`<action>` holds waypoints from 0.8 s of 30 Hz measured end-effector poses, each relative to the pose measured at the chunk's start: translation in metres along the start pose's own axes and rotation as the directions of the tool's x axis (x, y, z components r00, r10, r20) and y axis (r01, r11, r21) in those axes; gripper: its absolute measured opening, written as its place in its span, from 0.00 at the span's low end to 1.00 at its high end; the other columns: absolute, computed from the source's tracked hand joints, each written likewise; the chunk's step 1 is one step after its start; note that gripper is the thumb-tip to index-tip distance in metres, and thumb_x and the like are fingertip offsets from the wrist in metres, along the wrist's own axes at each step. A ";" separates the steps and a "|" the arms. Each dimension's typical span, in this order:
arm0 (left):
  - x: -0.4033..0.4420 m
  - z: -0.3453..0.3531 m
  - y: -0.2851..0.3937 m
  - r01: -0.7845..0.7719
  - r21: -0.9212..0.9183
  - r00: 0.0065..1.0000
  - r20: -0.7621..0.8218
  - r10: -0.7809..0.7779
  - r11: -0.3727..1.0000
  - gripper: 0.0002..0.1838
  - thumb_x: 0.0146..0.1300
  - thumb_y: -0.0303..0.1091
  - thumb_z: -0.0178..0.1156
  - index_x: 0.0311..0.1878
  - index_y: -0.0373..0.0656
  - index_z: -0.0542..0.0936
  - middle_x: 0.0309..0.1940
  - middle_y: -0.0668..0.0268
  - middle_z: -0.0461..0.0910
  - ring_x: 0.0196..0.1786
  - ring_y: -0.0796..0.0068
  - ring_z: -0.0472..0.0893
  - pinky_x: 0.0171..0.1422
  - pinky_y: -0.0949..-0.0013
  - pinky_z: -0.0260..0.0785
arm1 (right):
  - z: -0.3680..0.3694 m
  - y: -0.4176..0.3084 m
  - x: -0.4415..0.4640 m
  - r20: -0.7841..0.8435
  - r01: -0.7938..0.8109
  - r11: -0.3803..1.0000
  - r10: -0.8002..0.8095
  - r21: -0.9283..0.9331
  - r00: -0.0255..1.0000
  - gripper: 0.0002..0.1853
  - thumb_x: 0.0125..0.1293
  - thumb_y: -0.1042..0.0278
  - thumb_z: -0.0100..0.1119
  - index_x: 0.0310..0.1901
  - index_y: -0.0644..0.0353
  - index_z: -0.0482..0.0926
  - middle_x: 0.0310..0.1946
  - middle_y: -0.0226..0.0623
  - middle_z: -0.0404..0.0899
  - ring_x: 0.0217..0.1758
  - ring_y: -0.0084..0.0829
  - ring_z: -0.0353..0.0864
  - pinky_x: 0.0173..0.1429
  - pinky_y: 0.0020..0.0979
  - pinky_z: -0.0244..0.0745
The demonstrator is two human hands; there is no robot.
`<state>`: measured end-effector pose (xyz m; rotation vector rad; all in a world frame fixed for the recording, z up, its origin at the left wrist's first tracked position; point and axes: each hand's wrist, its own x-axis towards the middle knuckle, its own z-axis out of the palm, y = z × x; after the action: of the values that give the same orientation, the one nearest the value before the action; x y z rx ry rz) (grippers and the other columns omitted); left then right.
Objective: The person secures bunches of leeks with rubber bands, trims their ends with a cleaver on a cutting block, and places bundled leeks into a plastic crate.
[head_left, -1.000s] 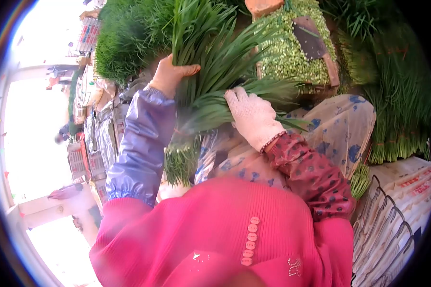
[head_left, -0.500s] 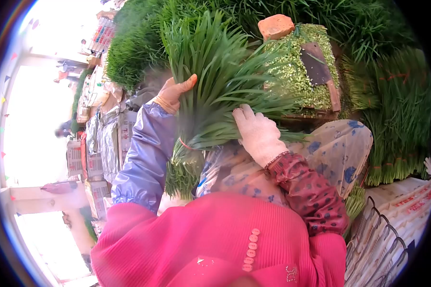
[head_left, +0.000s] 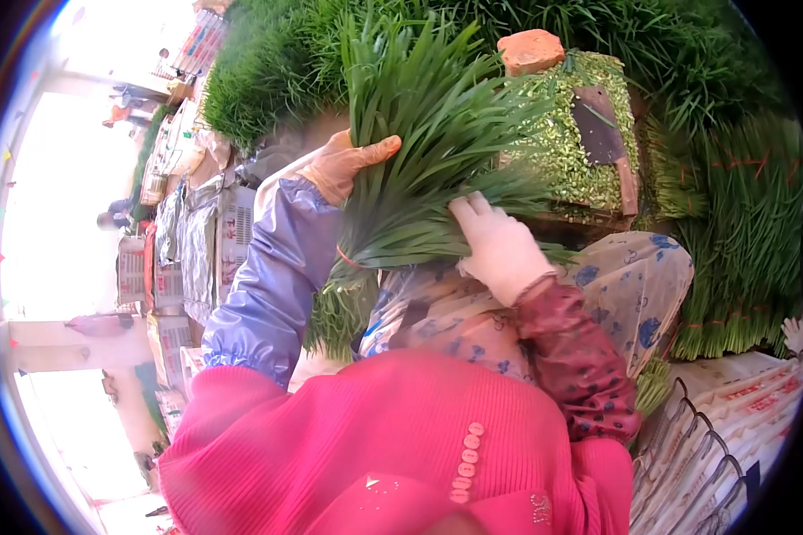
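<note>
A bundle of long green leafy stalks (head_left: 419, 169), tied with a red band (head_left: 346, 258) near its lower left end, lies fanned out over my lap. My left hand (head_left: 343, 166), in an orange-tinted glove, grips its left side with the thumb across the leaves; the other fingers are hidden behind them. My right hand (head_left: 500, 245), in a white knit glove, rests on the lower right leaves. Its fingers are bent and close together, and whether leaves are pinched under them is hidden.
Beyond the bundle, a board of chopped green bits (head_left: 553, 152) carries a cleaver (head_left: 598, 125) and an orange brick (head_left: 532, 52). More tied bundles (head_left: 740, 232) lie at the right, above a wire rack (head_left: 700, 446). Cartons (head_left: 234, 234) stand at the left.
The view has shifted. The bundle's red-banded end has come into clearer view, and its leaves are spread over my lap. Both hands stay on it, my right hand slightly lower.
</note>
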<state>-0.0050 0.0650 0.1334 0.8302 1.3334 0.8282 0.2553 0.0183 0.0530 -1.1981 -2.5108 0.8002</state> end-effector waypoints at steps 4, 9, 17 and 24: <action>0.000 0.019 -0.009 -0.029 0.087 0.998 -0.054 0.033 0.996 0.23 0.63 0.32 0.74 0.59 0.38 0.80 0.48 0.65 0.86 0.47 0.74 0.84 0.53 0.67 0.80 | -0.059 0.004 -0.020 -0.187 0.012 0.999 -0.004 0.040 0.982 0.24 0.58 0.62 0.69 0.55 0.57 0.75 0.50 0.43 0.78 0.50 0.47 0.82 0.50 0.43 0.82; 0.000 0.035 -0.015 -0.117 0.118 0.992 0.051 0.111 0.986 0.20 0.62 0.29 0.73 0.56 0.37 0.82 0.47 0.66 0.86 0.45 0.77 0.83 0.51 0.69 0.78 | -0.086 -0.037 0.002 -0.434 0.102 0.975 -0.006 0.199 0.901 0.08 0.68 0.64 0.62 0.45 0.54 0.77 0.36 0.41 0.83 0.44 0.44 0.85 0.46 0.42 0.81; -0.005 0.051 -0.024 -0.217 0.458 0.973 0.034 0.227 0.862 0.19 0.58 0.26 0.75 0.52 0.37 0.83 0.44 0.69 0.87 0.46 0.81 0.82 0.53 0.73 0.76 | -0.048 -0.026 0.043 -0.476 0.051 0.980 0.048 0.192 0.878 0.10 0.66 0.65 0.63 0.48 0.53 0.80 0.42 0.41 0.81 0.46 0.49 0.82 0.47 0.45 0.79; -0.011 0.059 -0.023 -0.163 0.300 0.980 -0.064 0.190 0.940 0.16 0.60 0.27 0.74 0.49 0.35 0.83 0.38 0.67 0.87 0.39 0.81 0.82 0.47 0.72 0.77 | -0.066 -0.007 0.010 -0.324 0.357 0.055 0.562 0.932 0.761 0.07 0.71 0.73 0.54 0.41 0.65 0.82 0.34 0.41 0.85 0.27 0.21 0.78 0.28 0.23 0.70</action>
<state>0.0538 0.0427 0.1217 1.1715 1.5017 0.8265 0.2738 0.0473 0.1109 -0.7817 -0.6705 1.4581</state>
